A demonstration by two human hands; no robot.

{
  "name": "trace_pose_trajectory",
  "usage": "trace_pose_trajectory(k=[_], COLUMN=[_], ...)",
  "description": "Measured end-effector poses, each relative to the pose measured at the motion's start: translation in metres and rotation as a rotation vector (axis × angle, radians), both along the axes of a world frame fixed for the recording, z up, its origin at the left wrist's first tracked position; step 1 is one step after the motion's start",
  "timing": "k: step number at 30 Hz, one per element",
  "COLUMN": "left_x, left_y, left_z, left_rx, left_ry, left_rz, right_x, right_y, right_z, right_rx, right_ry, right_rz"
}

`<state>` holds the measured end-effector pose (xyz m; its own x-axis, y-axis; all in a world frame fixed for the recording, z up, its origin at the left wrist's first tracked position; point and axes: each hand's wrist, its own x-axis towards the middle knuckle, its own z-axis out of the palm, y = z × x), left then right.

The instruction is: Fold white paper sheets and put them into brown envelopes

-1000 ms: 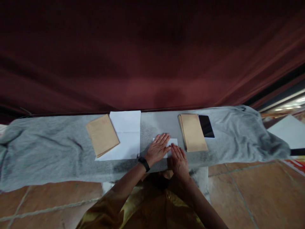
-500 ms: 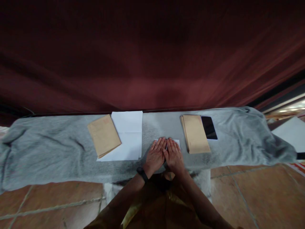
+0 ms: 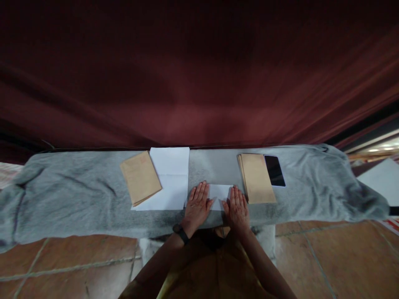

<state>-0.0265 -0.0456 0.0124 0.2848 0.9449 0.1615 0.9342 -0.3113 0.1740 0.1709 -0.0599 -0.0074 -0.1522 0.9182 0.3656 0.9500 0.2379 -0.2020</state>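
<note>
A folded white sheet of paper [image 3: 220, 193] lies flat on the grey cloth right in front of me. My left hand [image 3: 197, 204] rests palm down over its left end, fingers stretched out and thumb pointing inward. Over the right end lies my right hand [image 3: 237, 211], also flat with fingers extended. The middle of the paper shows between the two hands; its ends are covered. Just left of my left hand are larger white sheets [image 3: 173, 191] with a crease across them. Brown envelopes [image 3: 258, 178] lie stacked close to my right hand.
More brown envelopes [image 3: 141, 176] sit on the white sheets' left side. A dark-screened phone [image 3: 274, 171] lies beside the right stack. The grey cloth [image 3: 311, 182] covers a narrow surface, with a dark red curtain [image 3: 199, 116] behind and floor tiles [image 3: 77, 265] below.
My hands have slid apart, left hand to the left and right hand to the right, uncovering the middle of the folded paper. The whole view has shifted slightly.
</note>
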Motion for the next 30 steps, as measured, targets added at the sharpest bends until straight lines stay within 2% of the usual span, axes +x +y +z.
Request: trace_pose_trajectory(k=[6,10,13,19,25,30], left_x=[0.012,0.024,0.027,0.025,0.023,0.014], left_y=[-0.008,-0.026,-0.034,-0.032,-0.039,-0.051], left_z=[0.005,0.009,0.010,0.014,0.011,0.002], left_rx=[0.016,0.010,-0.018,-0.050,-0.041,-0.035], left_ry=[-0.004,0.011,0.040,0.071,0.051,0.043], left_rz=[0.057,-0.153,-0.221,-0.245,-0.207,-0.121], right_x=[0.003,0.006,0.008,-0.001,-0.001,-0.001], right_y=[-0.004,-0.004,-0.001,0.025,0.060,0.054], right_z=[0.000,-0.002,-0.003,0.007,0.021,0.014], right_rx=[0.013,0.014,0.012,-0.082,-0.187,-0.115], right_ry=[-0.020,-0.018,-0.002,0.011,-0.027,-0.016], right_rz=[0.000,0.007,0.025,0.139,0.128,0.169])
